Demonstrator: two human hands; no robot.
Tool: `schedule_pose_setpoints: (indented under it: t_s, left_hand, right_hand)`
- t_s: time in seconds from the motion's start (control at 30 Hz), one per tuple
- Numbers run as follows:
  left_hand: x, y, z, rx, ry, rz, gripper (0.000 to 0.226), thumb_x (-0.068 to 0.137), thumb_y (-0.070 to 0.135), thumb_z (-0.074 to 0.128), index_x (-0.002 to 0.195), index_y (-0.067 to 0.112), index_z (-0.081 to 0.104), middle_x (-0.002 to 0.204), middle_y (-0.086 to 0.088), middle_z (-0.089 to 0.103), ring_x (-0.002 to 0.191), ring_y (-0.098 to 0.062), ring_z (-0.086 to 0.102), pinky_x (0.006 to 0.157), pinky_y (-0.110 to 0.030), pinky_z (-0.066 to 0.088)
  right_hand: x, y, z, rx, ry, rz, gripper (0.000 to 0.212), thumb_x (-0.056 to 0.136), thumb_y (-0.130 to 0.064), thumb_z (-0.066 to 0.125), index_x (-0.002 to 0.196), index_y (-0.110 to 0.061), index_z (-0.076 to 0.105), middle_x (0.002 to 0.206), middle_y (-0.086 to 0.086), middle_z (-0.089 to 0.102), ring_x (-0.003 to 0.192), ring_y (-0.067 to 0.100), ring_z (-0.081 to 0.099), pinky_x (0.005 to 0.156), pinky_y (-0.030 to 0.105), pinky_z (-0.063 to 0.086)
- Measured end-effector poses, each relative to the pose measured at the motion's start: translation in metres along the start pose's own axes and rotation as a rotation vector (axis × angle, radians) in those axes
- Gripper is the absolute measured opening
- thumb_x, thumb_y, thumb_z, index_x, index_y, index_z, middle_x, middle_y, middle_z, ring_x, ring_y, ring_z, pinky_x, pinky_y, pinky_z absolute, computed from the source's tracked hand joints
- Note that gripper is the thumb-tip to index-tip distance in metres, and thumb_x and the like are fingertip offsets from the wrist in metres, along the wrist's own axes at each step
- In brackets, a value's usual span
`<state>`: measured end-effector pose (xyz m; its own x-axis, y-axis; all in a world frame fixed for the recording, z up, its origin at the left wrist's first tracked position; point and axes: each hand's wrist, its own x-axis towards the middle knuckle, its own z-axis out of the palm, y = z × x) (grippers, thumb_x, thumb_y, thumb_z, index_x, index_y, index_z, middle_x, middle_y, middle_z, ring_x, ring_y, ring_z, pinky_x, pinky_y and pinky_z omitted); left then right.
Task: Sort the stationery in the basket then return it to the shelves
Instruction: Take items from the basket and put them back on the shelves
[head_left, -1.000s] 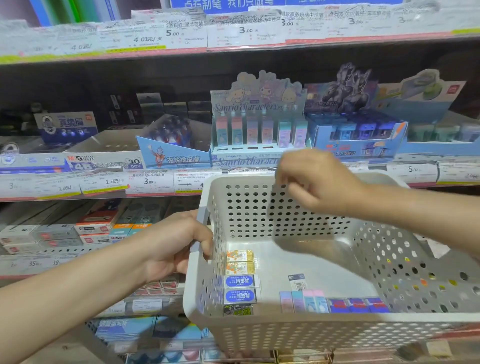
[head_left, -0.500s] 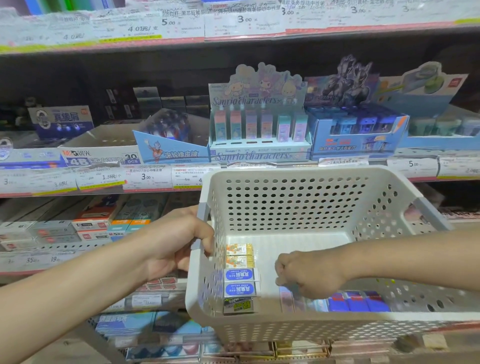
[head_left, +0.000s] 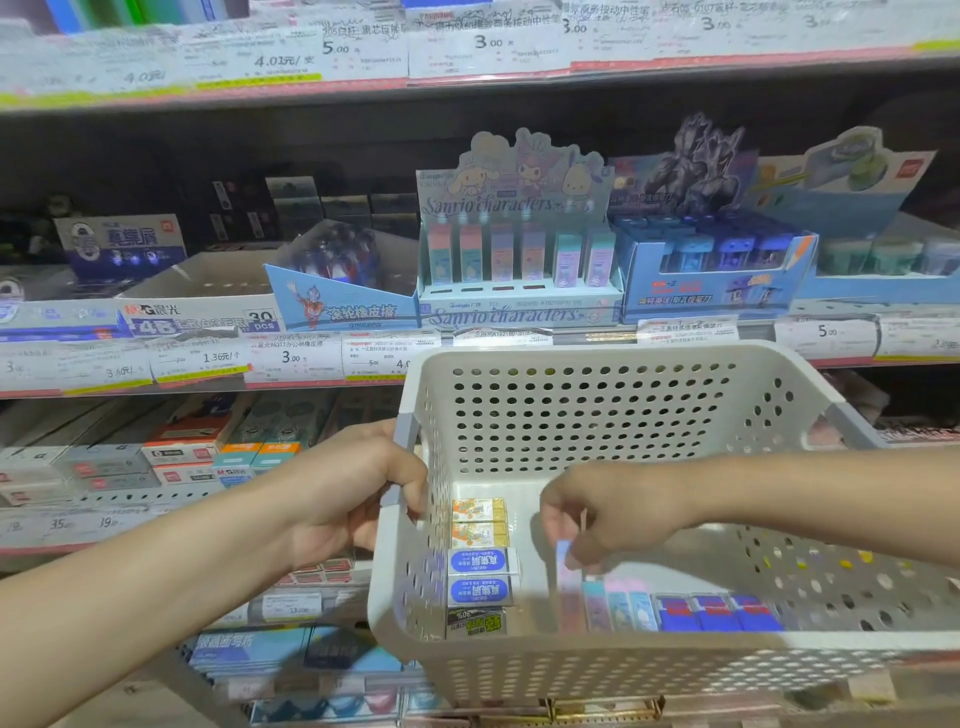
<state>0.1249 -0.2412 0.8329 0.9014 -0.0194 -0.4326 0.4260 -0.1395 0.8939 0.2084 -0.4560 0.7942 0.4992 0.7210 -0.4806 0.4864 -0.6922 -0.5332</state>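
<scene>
White basket (head_left: 597, 358) gripped by left hand (head_left: 343, 493); right hand (head_left: 613, 512) fingers pinch pastel eraser (head_left: 567, 577) beside boxed erasers (head_left: 480, 561)

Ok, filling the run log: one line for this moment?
left hand holds basket handle | right hand pinches pastel eraser | shelving pending

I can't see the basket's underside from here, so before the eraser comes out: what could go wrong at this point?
1. The right hand pinches the pastel eraser only by its top end, so it may slip back.
2. Its lower end sits close to the neighbouring pastel erasers; lifting could knock the sorted row askew.
3. Only the left hand, gripping the rim, visibly steadies the tilted basket; it could tip.
</scene>
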Motion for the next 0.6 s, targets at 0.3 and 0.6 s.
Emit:
schedule_pose_setpoints:
  t_s: [0.3, 0.6]
  left_hand:
    - [0.001, -0.001, 0.000, -0.011, -0.002, -0.004, 0.069, 0.042, -0.004, 0.051, 0.109, 0.003, 0.061, 0.074, -0.015, 0.058, 0.051, -0.021, 0.054, 0.055, -0.028, 0.047]
    - [0.001, -0.003, -0.004, -0.007, -0.009, -0.013, 0.080, 0.031, -0.002, 0.057, 0.111, 0.002, 0.058, 0.081, -0.019, 0.056, 0.064, -0.028, 0.052, 0.065, -0.030, 0.038]
  right_hand:
    - [-0.038, -0.030, -0.072, 0.205, 0.523, -0.357, 0.009, 0.089, -0.003, 0.058, 0.091, -0.011, 0.055, 0.087, 0.006, 0.063, 0.069, 0.010, 0.063, 0.064, 0.019, 0.050]
    - [-0.038, -0.038, -0.127, -0.139, 1.161, -0.511, 0.015, 0.092, -0.010, 0.055, 0.107, -0.006, 0.056, 0.093, 0.001, 0.060, 0.083, 0.016, 0.064, 0.076, 0.028, 0.053]
